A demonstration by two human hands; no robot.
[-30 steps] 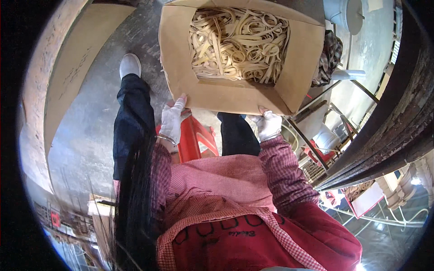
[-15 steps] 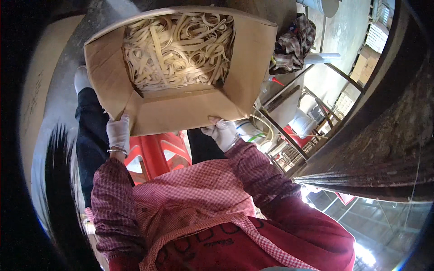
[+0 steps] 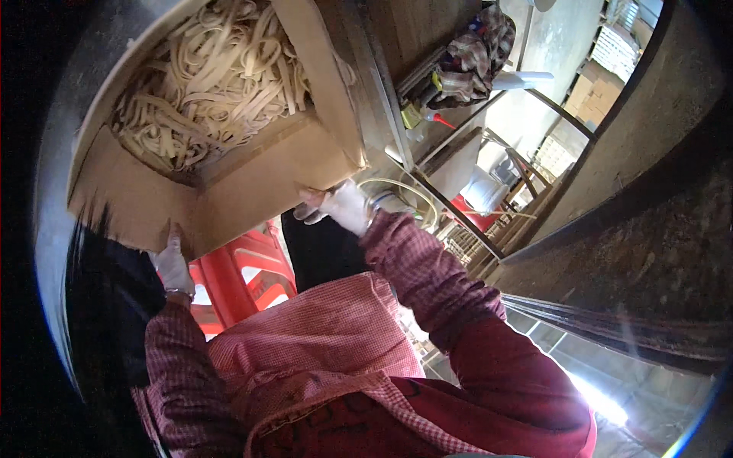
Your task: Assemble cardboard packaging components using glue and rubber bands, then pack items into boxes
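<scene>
An open cardboard box (image 3: 256,164) with spread flaps fills the upper left. Inside lies a heap of pale, flat curled strips (image 3: 217,76); I cannot tell their material. My left hand (image 3: 172,262), in a pale glove with bare fingertips, grips the near left flap's edge, its thumb on top. At the near right edge my right hand (image 3: 343,206), gloved the same way, has its thumb over the flap and its other fingers partly below the rim. The box sits tilted, its right side farther up than its left.
Below the box stands a red plastic stool (image 3: 240,278). To the right, a metal-framed table (image 3: 389,99) holds a bundled plaid cloth (image 3: 473,57) and a small bottle with a red nozzle (image 3: 435,118). A pale hose (image 3: 416,187) loops beneath it. A dark hanging sheet (image 3: 634,252) covers the far right.
Both hands have carried the box to the left and turned it counterclockwise. More of the table on the right has come into sight.
</scene>
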